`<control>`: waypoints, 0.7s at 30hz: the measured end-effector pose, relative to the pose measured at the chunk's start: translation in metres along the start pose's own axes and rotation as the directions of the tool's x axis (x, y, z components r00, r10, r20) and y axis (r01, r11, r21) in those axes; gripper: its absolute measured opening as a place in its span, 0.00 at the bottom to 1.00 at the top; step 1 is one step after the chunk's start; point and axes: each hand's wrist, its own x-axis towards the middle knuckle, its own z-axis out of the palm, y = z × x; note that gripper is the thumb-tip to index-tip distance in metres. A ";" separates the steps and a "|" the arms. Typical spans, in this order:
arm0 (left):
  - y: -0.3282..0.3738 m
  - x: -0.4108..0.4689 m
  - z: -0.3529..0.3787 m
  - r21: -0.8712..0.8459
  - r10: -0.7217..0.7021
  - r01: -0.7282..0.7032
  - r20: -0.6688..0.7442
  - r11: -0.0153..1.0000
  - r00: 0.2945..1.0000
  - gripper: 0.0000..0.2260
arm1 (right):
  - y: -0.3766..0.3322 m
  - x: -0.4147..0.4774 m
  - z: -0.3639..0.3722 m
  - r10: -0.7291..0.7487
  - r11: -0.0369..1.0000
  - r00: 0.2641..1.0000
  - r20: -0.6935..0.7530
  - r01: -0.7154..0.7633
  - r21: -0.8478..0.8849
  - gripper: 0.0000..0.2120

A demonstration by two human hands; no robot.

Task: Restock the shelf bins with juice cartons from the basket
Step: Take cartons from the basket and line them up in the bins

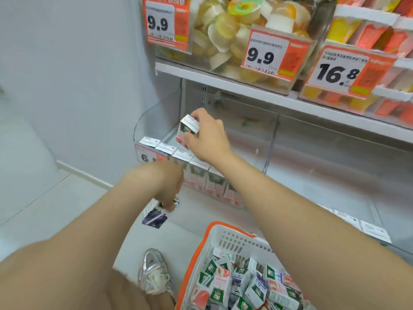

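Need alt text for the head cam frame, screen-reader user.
A person's right hand holds a pink-and-green juice carton over a row of matching cartons in a clear shelf bin; the left hand grips a purple carton lower down. An orange-rimmed basket of mixed cartons sits below right.

left hand [171, 186]: motion-blurred, outline smeared
purple carton [154, 217]: blurred, print unreadable
pink carton [186, 129]: one side covered by right hand [210, 137]
price tag [144, 156]: digits after "6" behind left wrist
basket [202, 247]: cut by bottom edge
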 end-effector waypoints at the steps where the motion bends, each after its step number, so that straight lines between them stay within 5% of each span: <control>1: -0.002 0.003 0.004 0.000 0.005 -0.005 0.017 1.000 1.000 0.20 | -0.002 0.012 0.011 0.016 1.000 1.000 0.018 -0.016 -0.005 0.18; 4: -0.008 0.010 0.017 -0.031 0.047 -0.046 0.010 0.998 0.999 0.18 | -0.009 0.044 0.043 0.036 0.999 0.996 0.088 -0.036 0.000 0.18; 8: -0.012 0.009 0.021 -0.106 0.068 -0.070 -0.020 0.992 0.997 0.17 | -0.019 0.065 0.069 0.079 0.995 0.929 0.363 -0.093 0.022 0.08; 12: -0.011 0.007 0.016 -0.109 0.085 -0.092 -0.064 0.990 0.994 0.17 | -0.020 0.063 0.067 0.063 0.998 0.890 0.452 -0.057 -0.027 0.12; 16: 0.000 -0.001 0.004 -0.140 0.100 -0.116 -0.116 0.983 0.988 0.18 | -0.017 0.043 0.034 -0.009 0.998 0.930 0.367 0.031 -0.053 0.16; 21: 0.022 -0.020 -0.017 -0.270 0.032 -0.098 -0.240 0.958 0.970 0.17 | -0.010 -0.025 -0.039 -0.251 0.968 0.965 -0.077 0.252 0.010 0.13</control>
